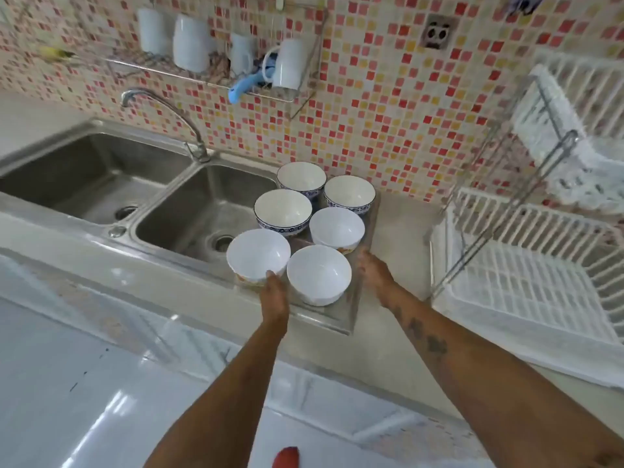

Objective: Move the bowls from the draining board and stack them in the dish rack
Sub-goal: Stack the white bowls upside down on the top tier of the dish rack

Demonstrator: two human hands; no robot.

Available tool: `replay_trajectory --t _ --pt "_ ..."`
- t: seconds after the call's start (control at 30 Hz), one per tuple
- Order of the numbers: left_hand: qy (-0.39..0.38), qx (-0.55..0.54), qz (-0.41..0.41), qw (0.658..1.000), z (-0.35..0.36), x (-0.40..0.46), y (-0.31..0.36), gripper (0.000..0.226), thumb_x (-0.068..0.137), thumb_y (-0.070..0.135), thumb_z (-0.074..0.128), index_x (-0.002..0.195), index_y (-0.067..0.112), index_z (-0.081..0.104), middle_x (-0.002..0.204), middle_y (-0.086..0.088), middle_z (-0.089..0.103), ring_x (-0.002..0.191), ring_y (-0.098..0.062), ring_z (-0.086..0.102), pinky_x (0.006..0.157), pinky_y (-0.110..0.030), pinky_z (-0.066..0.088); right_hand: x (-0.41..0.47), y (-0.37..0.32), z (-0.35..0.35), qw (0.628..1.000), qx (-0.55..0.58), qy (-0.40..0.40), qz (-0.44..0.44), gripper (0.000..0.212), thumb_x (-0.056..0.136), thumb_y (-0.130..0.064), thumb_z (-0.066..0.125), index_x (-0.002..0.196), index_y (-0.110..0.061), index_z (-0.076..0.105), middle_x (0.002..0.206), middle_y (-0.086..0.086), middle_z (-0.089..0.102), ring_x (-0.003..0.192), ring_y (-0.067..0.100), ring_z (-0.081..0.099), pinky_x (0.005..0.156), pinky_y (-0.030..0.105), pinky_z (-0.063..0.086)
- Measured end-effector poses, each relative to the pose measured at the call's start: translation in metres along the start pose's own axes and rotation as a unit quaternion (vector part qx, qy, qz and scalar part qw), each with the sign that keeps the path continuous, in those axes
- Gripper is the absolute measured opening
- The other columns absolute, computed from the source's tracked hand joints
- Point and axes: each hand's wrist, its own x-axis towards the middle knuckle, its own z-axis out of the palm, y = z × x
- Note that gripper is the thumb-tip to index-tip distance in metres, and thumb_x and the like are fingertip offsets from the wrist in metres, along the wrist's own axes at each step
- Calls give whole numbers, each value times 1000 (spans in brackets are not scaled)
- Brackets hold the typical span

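— What's behind the counter?
— A mosaic wall (388, 106) of pink, red and yellow tiles, with a socket (437, 34) (blurred) high up.
— And left?
— A steel double sink (101, 177), curved tap (169, 113), and a wire shelf (216, 82) holding white cups, I think.
— Below?
— Glossy white floor (67, 383).

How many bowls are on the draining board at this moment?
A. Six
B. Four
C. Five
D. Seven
A. Six bowls sit upright in three pairs on the draining board: three blue-patterned bowls toward the wall and three plain white bowls nearer the person, with the left hand at the front-left bowl; the dish rack holds none.
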Motion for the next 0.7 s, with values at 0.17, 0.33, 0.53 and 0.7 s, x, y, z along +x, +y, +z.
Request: replay_trajectory --t 0.17,0.33,0.53,0.7 --pt "34 -57 21 998 30 -27 17 44 104 29 31 136 7 50 132 -11 60 117 -27 58 101 -40 47 35 7 17 994 102 7 46 33 93 -37 45 97 -15 69 104 11 72 90 23 65 78 35 49" --pt "73 -86 49 992 45 -28 26 38 105 25 32 134 7 51 124 -8 60 107 -24 59 81 -29 51 39 8 38 991 122 -6 56 26 87 -40 55 95 -22 72 106 8 72 100 29 66 90 43 52" --pt "92 -54 37 994 52 -35 19 38 105 30 31 139 18 44 134 -8 52 116 -27 54 92 -37 48 33 9 52 991 122 28 38 24 98 -31 41 101 -17 60 103 9 62 96 26 57 82 35 46" --pt "122 -47 20 991 59 -45 25 36 105 31 30 137 22 45 136 -10 52 121 -32 54 96 -42 49 22 4 50 989 140 34 29 24 99 -29 40 103 -16 60 103 8 61 94 23 55 81 33 45"
